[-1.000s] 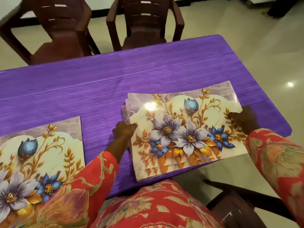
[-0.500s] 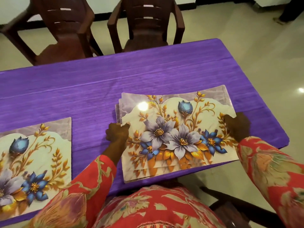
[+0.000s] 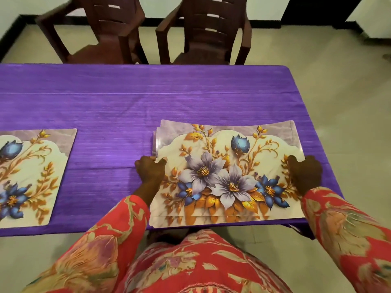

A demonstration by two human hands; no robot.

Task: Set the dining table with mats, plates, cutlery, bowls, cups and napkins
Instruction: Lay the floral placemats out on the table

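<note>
Gripping stack of floral mats [image 3: 228, 176] at both short ends: left hand [image 3: 150, 171] curled over left edge, thumb on top, fingers [image 3: 143, 163] wrapped at edge; right hand [image 3: 304, 174] curled over right edge, knuckles up, fingertips hidden. Stack lying on purple-clothed worktop [image 3: 127, 106], near-right corner, front edge just at worktop's near edge, sheets slightly fanned w/ offset edges showing at left & bottom. Can't tell exact no. of mats in stack. Single mat [image 3: 31, 176] lying flat on worktop at left, well apart from stack, partly cut off by frame edge. Two dark brown plastic chairs [image 3: 203, 32] across worktop on far side. Red patterned sleeves [image 3: 118, 229] on both arms.
</note>
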